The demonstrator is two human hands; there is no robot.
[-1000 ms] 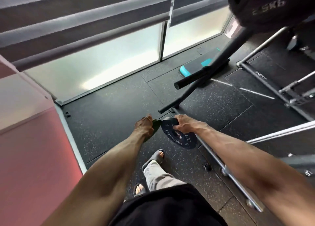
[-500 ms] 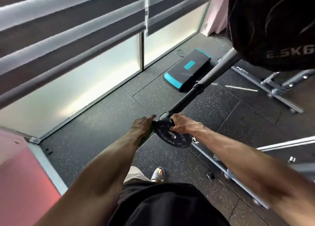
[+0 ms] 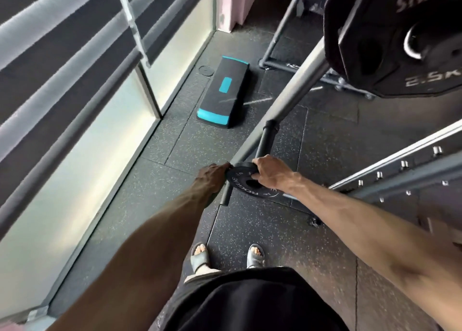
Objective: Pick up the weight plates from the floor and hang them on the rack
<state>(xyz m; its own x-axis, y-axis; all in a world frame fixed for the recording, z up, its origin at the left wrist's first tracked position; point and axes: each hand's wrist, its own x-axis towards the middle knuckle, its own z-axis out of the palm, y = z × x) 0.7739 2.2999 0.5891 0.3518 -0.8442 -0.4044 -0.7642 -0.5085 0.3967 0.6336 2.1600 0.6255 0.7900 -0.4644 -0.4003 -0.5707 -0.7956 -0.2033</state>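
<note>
A small black weight plate (image 3: 252, 186) with white lettering is held flat above the floor, between both hands. My left hand (image 3: 212, 178) grips its left rim. My right hand (image 3: 271, 172) grips its far right rim, fingers curled over the top. A black peg (image 3: 265, 142) on the rack's slanted grey bar (image 3: 297, 85) runs down under the plate, and its end shows at the plate's lower left. Whether the peg passes through the plate's hole I cannot tell. Large black plates (image 3: 400, 43) marked 2.5 kg hang at the top right.
A black and teal step platform (image 3: 223, 93) lies on the rubber floor by the window. Rack base tubes (image 3: 312, 73) run behind it. A grey rail with studs (image 3: 400, 170) crosses on the right. My sandalled feet (image 3: 200, 255) stand below the plate.
Both hands have lifted the small plate from near the floor up to the black peg. The view has swung right and the large hanging plates have come closer.
</note>
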